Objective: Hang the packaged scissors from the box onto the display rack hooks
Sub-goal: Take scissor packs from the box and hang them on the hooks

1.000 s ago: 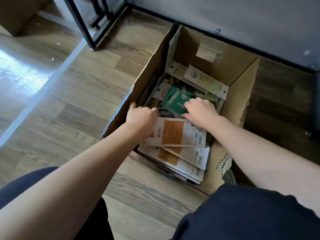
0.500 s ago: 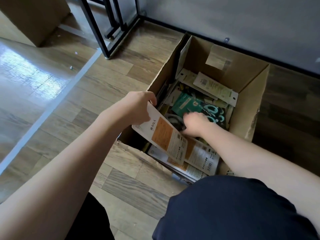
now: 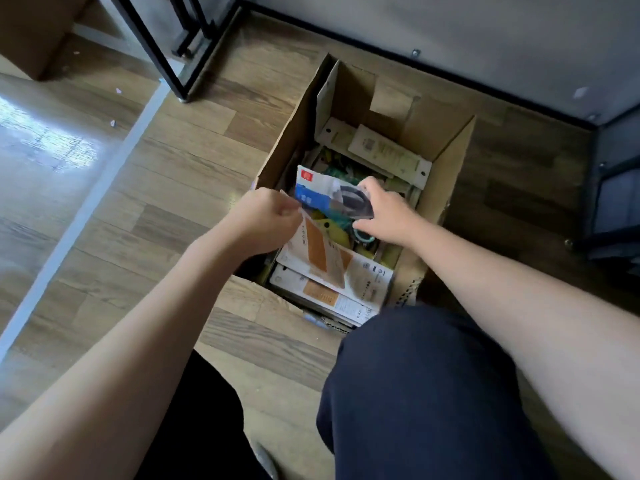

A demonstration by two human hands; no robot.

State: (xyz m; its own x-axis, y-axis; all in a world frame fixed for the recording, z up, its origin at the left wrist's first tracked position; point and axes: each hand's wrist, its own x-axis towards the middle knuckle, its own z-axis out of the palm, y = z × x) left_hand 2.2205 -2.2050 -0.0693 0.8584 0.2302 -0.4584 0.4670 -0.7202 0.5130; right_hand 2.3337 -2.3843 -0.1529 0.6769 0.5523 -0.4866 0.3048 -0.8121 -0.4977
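An open cardboard box (image 3: pixel 446 140) stands on the floor, filled with several packaged scissors. My left hand (image 3: pixel 263 220) pinches the top edge of a white and orange package (image 3: pixel 323 254) and holds it tilted up at the box's near left. My right hand (image 3: pixel 388 213) grips a white and blue scissors package (image 3: pixel 322 192) lifted above the pile. More white and orange packages (image 3: pixel 329 296) lie stacked at the near end. Beige card packages (image 3: pixel 384 154) lean at the far end.
The black metal frame legs of a rack (image 3: pixel 166 60) stand on the wood floor at the upper left. A grey wall with a black base strip (image 3: pixel 450 71) runs behind the box. My dark-clothed knees (image 3: pixel 415 393) are at the bottom. Another cardboard box (image 3: pixel 31 32) sits far left.
My right hand has picked a white and blue package out of the pile and raised it. My left hand has kept hold of the white and orange package, now tilted closer to the blue one.
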